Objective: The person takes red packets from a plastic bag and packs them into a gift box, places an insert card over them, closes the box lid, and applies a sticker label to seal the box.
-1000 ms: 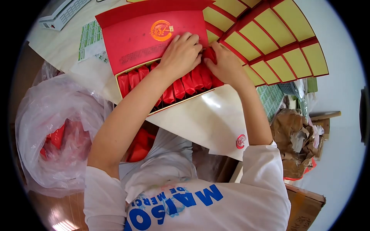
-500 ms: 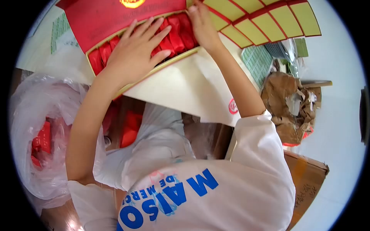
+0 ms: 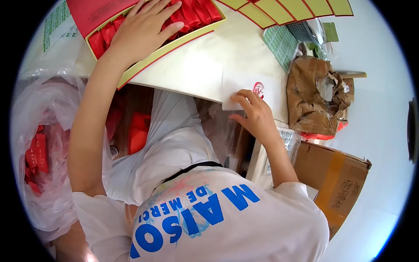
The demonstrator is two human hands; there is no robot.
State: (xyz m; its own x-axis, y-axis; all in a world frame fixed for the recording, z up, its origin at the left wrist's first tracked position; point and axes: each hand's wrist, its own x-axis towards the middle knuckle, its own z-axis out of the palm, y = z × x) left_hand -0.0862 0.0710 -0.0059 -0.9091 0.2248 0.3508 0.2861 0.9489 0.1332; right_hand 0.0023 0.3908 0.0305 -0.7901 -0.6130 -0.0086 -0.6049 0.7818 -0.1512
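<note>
My left hand (image 3: pixel 142 32) lies with spread fingers on a row of red foil packets (image 3: pixel 192 15) inside a yellow-edged box (image 3: pixel 174 45). The box's red lid (image 3: pixel 94 11) stands raised behind it. Over a white sheet with a red print (image 3: pixel 235 87), near the table's front edge, is my right hand (image 3: pixel 256 114). Its fingers are bent and touch the sheet, while the thumb stays apart from them, past the sheet's near edge.
Yellow panels with red borders (image 3: pixel 279 11) lie at the back right. Crumpled brown paper (image 3: pixel 307 96) and a taped cardboard box (image 3: pixel 334 179) are on the right. A clear plastic bag (image 3: pixel 48 105) with red packets (image 3: pixel 37 155) hangs at the left.
My right hand has left the box's right end and come down to the printed sheet. My left hand remains spread on the packets. The view has shifted, so the box sits higher in it.
</note>
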